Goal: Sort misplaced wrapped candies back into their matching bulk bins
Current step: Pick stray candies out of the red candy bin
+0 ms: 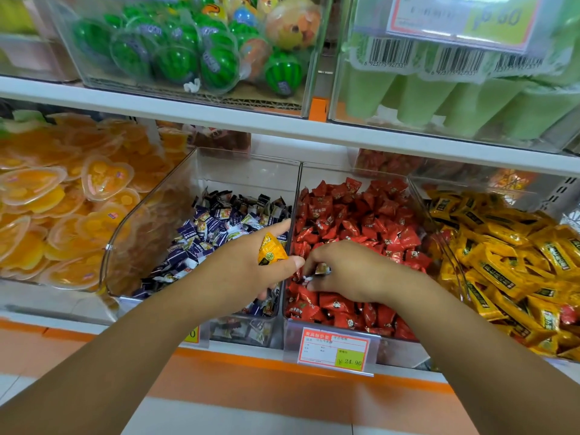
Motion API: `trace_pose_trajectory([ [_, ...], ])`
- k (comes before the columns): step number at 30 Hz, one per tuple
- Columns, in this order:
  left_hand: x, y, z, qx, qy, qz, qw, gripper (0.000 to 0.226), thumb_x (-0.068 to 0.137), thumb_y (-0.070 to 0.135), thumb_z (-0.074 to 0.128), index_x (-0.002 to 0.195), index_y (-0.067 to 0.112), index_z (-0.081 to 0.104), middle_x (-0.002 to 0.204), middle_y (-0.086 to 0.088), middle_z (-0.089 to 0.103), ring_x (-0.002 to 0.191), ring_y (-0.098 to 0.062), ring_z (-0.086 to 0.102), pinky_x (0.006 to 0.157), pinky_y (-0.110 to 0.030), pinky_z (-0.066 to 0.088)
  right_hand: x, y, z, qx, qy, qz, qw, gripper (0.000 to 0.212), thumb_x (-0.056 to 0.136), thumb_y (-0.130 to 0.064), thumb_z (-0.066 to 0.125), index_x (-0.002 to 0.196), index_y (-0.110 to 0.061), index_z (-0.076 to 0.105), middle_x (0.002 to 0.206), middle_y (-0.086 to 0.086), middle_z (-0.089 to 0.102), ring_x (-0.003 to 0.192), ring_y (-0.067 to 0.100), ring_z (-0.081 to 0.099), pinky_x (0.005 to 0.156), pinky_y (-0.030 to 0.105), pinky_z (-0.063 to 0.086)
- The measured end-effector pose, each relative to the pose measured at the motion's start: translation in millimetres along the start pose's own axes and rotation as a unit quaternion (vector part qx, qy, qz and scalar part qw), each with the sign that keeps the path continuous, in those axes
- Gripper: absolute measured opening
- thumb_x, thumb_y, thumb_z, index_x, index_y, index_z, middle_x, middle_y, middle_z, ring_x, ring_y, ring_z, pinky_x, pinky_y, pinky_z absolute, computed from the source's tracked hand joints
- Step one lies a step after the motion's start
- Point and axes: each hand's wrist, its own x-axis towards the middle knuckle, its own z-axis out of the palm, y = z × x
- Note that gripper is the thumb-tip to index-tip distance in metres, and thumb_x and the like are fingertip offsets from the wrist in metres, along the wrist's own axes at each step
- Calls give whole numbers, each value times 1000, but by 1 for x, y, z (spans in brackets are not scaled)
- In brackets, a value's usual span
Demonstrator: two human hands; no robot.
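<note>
Three clear bulk bins stand side by side on the lower shelf: purple-and-white candies at the centre left, red candies in the middle, yellow candies on the right. My left hand hovers over the divider between the purple and red bins and grips a yellow wrapped candy between thumb and fingers. Over the front of the red bin, my right hand pinches a small purple-and-white wrapped candy with its fingertips.
A bin of orange heart-shaped jelly cups fills the left. Clear boxes on the upper shelf hold watermelon-shaped jellies and green cups. A price tag reading 24.90 hangs on the red bin's front. Orange-edged shelving runs below.
</note>
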Motion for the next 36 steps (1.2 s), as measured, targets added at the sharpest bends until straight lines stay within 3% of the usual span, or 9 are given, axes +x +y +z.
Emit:
trace_pose_trajectory([
  [4, -1, 2, -2, -2, -10, 1, 1000, 69, 87, 51, 58, 144, 54, 20, 65, 0, 62, 52, -2, 58, 48, -16, 42, -6, 7, -15, 84, 33, -3, 996, 16, 90, -38, 63, 101, -27, 65, 104, -7, 65, 97, 12, 58, 84, 30, 46],
  [8, -2, 3, -2, -4, -10, 7, 1000, 69, 87, 50, 57, 146, 52, 20, 59, 6, 58, 51, -1, 56, 47, -12, 39, -11, -3, -33, 189, 196, -40, 961, 14, 95, -36, 55, 104, -28, 62, 97, -12, 64, 89, 2, 57, 79, 20, 42],
  [14, -5, 5, 1, -28, -7, 0, 1000, 68, 89, 49, 57, 147, 48, 21, 48, 12, 55, 45, 1, 51, 44, -8, 35, 32, -37, -43, 145, 309, -95, 935, 21, 95, -28, 58, 115, -27, 63, 105, -4, 57, 97, 10, 51, 78, 20, 36],
  [18, -4, 3, 0, -29, -14, -7, 999, 69, 88, 52, 57, 147, 47, 21, 59, 10, 56, 52, 0, 56, 47, -9, 37, 45, -47, -45, 206, 218, -103, 948, 47, 89, -25, 67, 133, -33, 52, 120, -3, 49, 107, 6, 48, 85, 4, 34],
  [21, -3, 0, -1, -29, -17, -3, 999, 69, 87, 54, 57, 145, 53, 19, 60, 10, 58, 54, -1, 58, 50, -11, 40, 43, -33, -46, 274, 209, -91, 934, 52, 86, -16, 70, 131, -35, 53, 132, -6, 52, 120, 7, 51, 103, 22, 41],
  [25, -2, -2, 0, -27, -24, 5, 999, 70, 86, 54, 57, 145, 54, 19, 63, 7, 58, 56, -4, 60, 51, -13, 42, 28, -14, -46, 333, 210, -59, 918, 46, 88, -7, 66, 119, -40, 58, 127, -4, 60, 118, 2, 55, 103, 27, 46],
  [29, -2, 1, -1, -16, -19, 9, 1000, 69, 87, 52, 57, 145, 53, 18, 66, 3, 59, 53, -2, 58, 46, -10, 37, -5, -1, -56, 233, 224, -28, 946, 28, 91, -15, 64, 112, -32, 64, 108, -20, 66, 97, -12, 58, 87, 2, 42],
  [33, -2, 1, 0, -12, -11, 8, 1000, 70, 87, 52, 57, 145, 53, 19, 60, 4, 58, 50, -1, 56, 45, -11, 38, -45, 15, -69, 74, 31, 24, 996, 21, 84, -28, 73, 101, -40, 69, 98, -22, 68, 94, -10, 60, 91, 18, 47],
  [36, -2, 1, 1, -5, -9, 6, 1000, 69, 87, 52, 56, 145, 54, 19, 64, 1, 60, 51, -2, 57, 45, -13, 39, -55, 15, -53, 13, -112, 66, 991, 52, 75, -45, 77, 122, -53, 54, 131, -25, 50, 121, 1, 46, 104, 28, 39],
])
